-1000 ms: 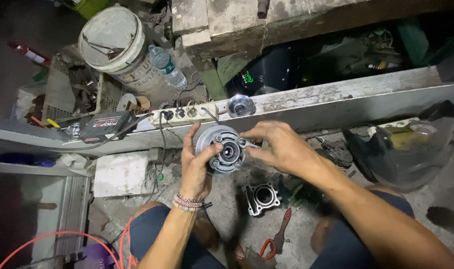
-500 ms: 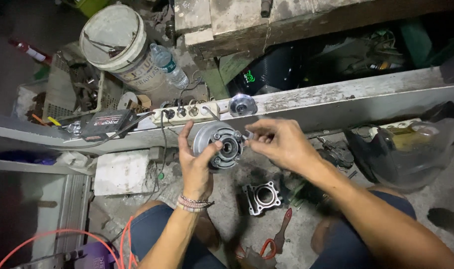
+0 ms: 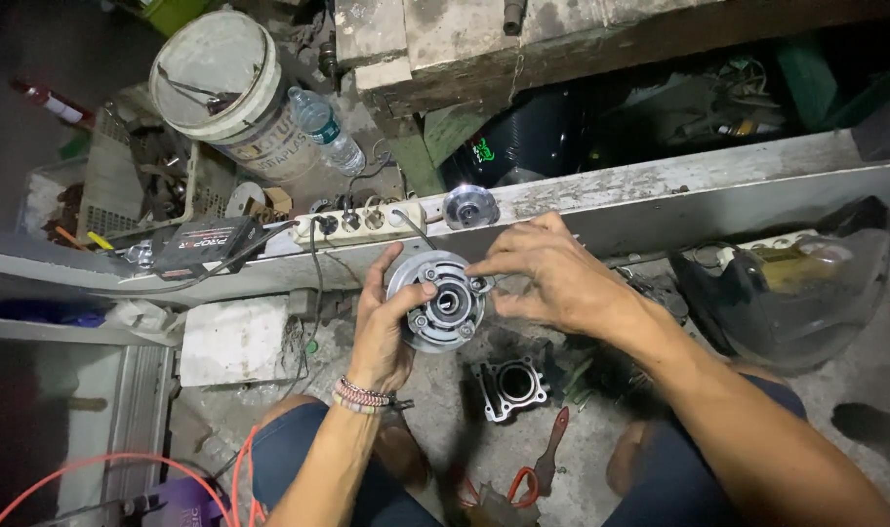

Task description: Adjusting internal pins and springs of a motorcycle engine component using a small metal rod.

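My left hand (image 3: pixel 380 327) grips a round grey metal clutch-like hub (image 3: pixel 437 300) from its left side, face turned up toward me. My right hand (image 3: pixel 547 273) has its thumb and forefinger pinched at the hub's upper right rim, on a small bolt there; whether it holds anything loose I cannot tell. Several bolts ring the hub's centre hole. A beaded bracelet circles my left wrist.
A grey metal beam (image 3: pixel 660 200) crosses in front of me, bearing a small shiny round part (image 3: pixel 469 206), a white power strip (image 3: pixel 362 222) and a black box (image 3: pixel 206 244). An engine cylinder block (image 3: pixel 510 385) and red-handled pliers (image 3: pixel 543 459) lie on the floor. A bucket (image 3: pixel 232 88) and water bottle (image 3: pixel 326 128) stand beyond.
The hub has stayed in my left hand. My right hand's fingers have shifted slightly along the hub's upper right rim.
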